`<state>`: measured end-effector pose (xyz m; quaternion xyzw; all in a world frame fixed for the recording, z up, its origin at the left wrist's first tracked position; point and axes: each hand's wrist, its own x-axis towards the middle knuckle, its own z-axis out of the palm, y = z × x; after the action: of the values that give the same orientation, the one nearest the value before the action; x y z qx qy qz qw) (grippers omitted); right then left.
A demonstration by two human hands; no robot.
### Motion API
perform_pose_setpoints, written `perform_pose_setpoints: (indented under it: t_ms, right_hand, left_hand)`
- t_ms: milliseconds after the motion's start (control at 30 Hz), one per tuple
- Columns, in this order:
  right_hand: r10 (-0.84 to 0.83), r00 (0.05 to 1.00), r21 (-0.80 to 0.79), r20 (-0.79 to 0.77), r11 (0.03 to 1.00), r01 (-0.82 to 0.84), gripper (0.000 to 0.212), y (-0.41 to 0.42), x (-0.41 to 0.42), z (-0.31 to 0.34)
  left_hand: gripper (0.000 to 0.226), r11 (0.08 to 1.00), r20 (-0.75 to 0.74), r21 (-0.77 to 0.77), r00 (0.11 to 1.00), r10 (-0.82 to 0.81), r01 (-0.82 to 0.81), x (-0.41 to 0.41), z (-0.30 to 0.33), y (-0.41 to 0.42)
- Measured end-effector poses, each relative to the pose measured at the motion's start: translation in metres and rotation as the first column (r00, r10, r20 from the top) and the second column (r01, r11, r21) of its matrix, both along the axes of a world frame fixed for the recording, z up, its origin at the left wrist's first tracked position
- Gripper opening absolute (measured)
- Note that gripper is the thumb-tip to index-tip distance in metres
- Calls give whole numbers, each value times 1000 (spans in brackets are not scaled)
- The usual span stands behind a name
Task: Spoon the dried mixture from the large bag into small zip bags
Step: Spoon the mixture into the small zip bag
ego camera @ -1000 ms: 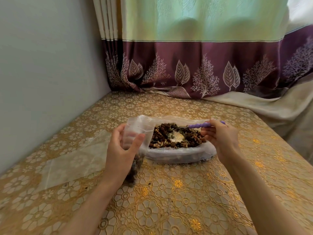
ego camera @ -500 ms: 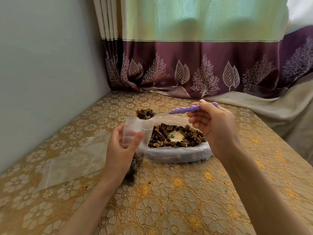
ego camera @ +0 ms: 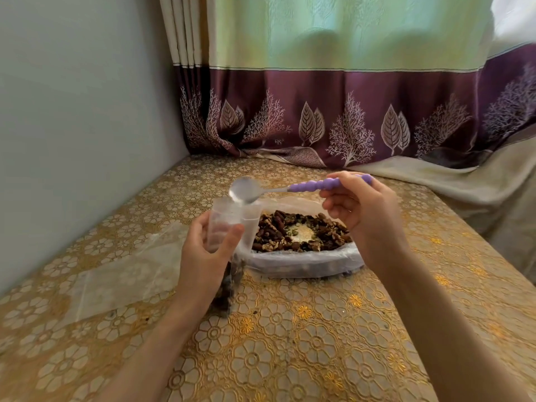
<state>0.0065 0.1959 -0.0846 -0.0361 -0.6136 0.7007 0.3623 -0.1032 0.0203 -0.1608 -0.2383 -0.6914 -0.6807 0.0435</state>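
Spoon [ego camera: 290, 188] lying level, long axis left to right, emptied bowl hovering just over small zip bag [ego camera: 232, 220]. Right hand [ego camera: 359, 210] pinching handle, nearer large bag [ego camera: 301, 256]; left hand [ego camera: 206, 250] clamping small bag upright.

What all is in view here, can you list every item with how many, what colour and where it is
clear plastic small zip bag: one, partly filled with dark mixture, held upright left of the large bag
metal spoon with purple beaded handle: one, bowl tipped over the small bag's mouth
large clear plastic bag: one, open, centre of the table
brown dried mixture: one heap, inside the large bag
flat empty clear plastic bags: count unclear, left on the table
gold floral tablecloth: one, covers the table
green and purple leaf-print curtain: one, behind the table
left hand: grips the small zip bag
right hand: holds the spoon handle
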Motion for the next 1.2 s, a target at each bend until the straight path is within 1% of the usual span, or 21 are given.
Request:
perform_pose_setpoints:
  t_ms: [67,100,133,233,367,533,600,667,733,867,1000,1100,1200]
  right_hand:
    - [-68,997,-149,26,986,71,26,9,-1,-4]
    - [-111,993,-182,50,976,118,28,13,-1,-7]
    - [-152,985,-181,79,970,164,29,17,-1,-10]
    - [-276,946,-49,167,956,288,25,28,-1,-21]
    - [-416,887,123,199,909,399,23,38,-1,-29]
    - [-494,831,314,256,855,412,21,48,-1,-33]
    - [-510,817,342,268,844,414,24,50,0,-34]
    - [-504,816,332,281,849,410,24,52,1,-34]
    - [-483,824,297,296,867,401,23,53,2,-34]
    - [-435,843,215,316,898,383,35,51,1,-34]
    - [-368,867,164,336,929,331,32,48,-1,-35]
    - [-355,873,165,336,934,316,32,45,-2,-37]
    - [-335,874,150,352,942,300,33,43,-3,-37]
  left_hand:
    - [73,1000,0,1,1000,-9,9,1,0,0]
    - [73,1000,-2,0,1000,-9,9,1,1,0]
    - [74,1000,-6,0,1000,-6,6,2,1,0]
    - [72,1000,-12,-6,1000,4,-4,3,2,0]
    - [71,1000,-16,-23,1000,12,-12,4,3,0]
    - [72,999,-20,-31,1000,14,-14,4,4,0]
    - [73,999,-22,-32,1000,15,-16,5,4,0]
    - [75,999,-23,-34,1000,21,-21,5,4,0]
    - [75,999,-27,-39,999,24,-25,4,3,0]
    - [73,999,-33,-40,999,21,-22,3,3,0]
    - [70,999,-30,-36,999,11,-13,3,3,0]
    - [66,999,-30,-35,999,10,-11,3,3,0]
    - [69,999,-21,-36,1000,11,-12,2,2,0]
